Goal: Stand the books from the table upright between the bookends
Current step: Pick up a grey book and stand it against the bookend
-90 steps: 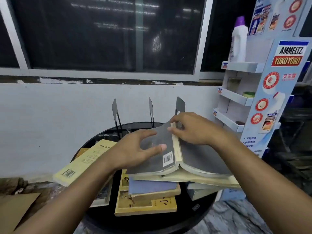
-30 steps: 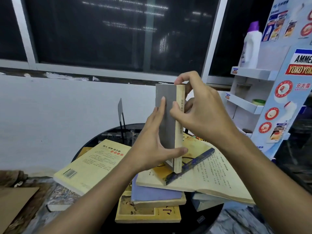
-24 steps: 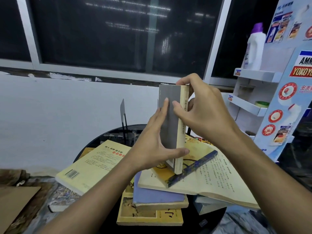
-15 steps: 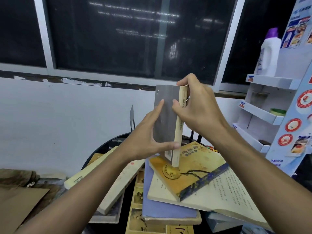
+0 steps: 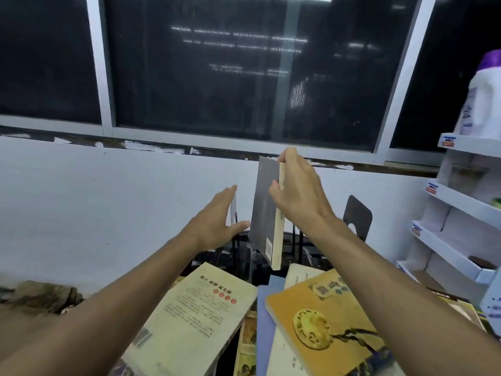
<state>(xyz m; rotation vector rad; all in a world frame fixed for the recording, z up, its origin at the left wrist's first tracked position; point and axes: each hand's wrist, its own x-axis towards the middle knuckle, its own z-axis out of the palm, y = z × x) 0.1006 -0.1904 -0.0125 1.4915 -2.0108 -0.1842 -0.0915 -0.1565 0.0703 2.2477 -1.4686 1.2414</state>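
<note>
Above table, right hand (image 5: 296,196) gripping grey book (image 5: 264,210)

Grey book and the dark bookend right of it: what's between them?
The head view shows the right hand and its wrist there, holding the grey book; the dark bookend stands just beyond the wrist.

Place: small shop or stockroom corner. Evidence: white cardboard display stand (image 5: 461,202) with labelled shelf edges; detergent bottle (image 5: 485,99) on top shelf; dark window (image 5: 217,63); loose books (image 5: 195,316) heaped below.
</note>
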